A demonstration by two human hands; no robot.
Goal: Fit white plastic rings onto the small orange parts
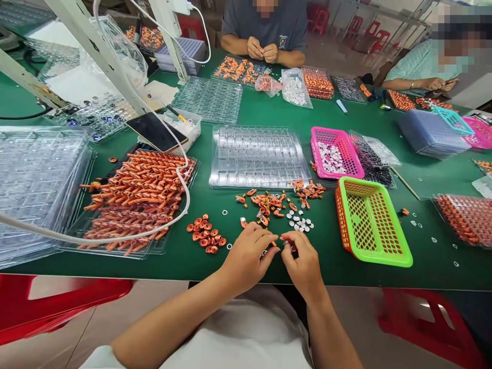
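Observation:
Just in front of my body, both hands are close together above the green table. My left hand (pixel 248 259) is closed in a pinch, with a small orange part (pixel 273 244) showing at its fingertips. Curled and pinched too, my right hand (pixel 305 261) holds a small orange and silvery piece (pixel 285 241), mostly covered by the fingers. Beyond the hands lies a loose pile of orange plastic parts (pixel 271 202). White round discs (pixel 302 223) are scattered beside it, and small orange cups (pixel 205 234) lie to the left.
Clear blister trays (pixel 257 156) lie ahead. Orange parts fill a tray (pixel 134 205) on the left, with a white cable (pixel 187 195) draped across. A green basket (pixel 402 253) and a pink basket (pixel 357 166) stand right. Two people sit across the table.

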